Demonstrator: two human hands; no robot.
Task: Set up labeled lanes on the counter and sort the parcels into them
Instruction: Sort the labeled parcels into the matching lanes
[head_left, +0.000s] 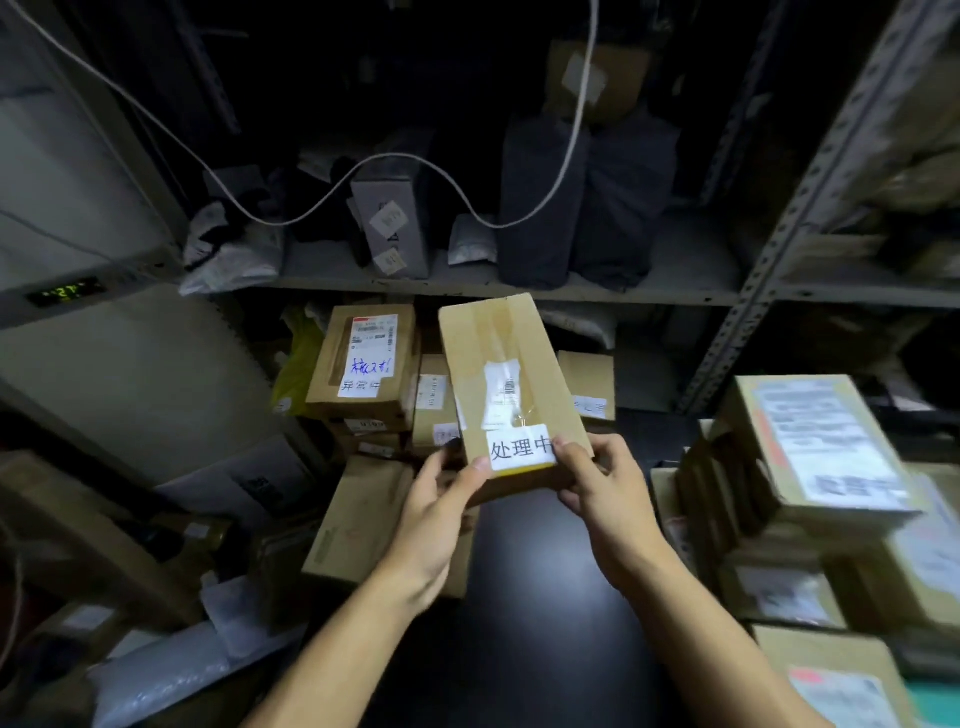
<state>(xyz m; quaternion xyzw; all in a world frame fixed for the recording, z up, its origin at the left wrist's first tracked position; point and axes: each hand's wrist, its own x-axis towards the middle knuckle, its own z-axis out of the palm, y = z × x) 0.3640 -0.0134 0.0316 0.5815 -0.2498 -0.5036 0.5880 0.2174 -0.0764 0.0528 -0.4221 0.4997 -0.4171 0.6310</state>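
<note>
A long cardboard parcel (498, 358) is held up in the middle of the head view, tilted away from me. Its near end carries a white paper label (519, 448) printed 处理中, and a small shipping sticker sits above that. My left hand (441, 514) grips the parcel's near left corner, thumb by the label's lower left edge. My right hand (602, 493) grips the near right corner, with its thumb pressed on the label's right edge. Below both hands lies the dark counter (524, 597).
A parcel labelled 异常件 (363, 364) tops a pile of boxes behind the held parcel. A flat box (363, 519) lies under my left wrist. Stacked parcels (810, 462) crowd the right side. Metal shelving (519, 291) with bags stands behind. Bubble wrap (171, 670) lies lower left.
</note>
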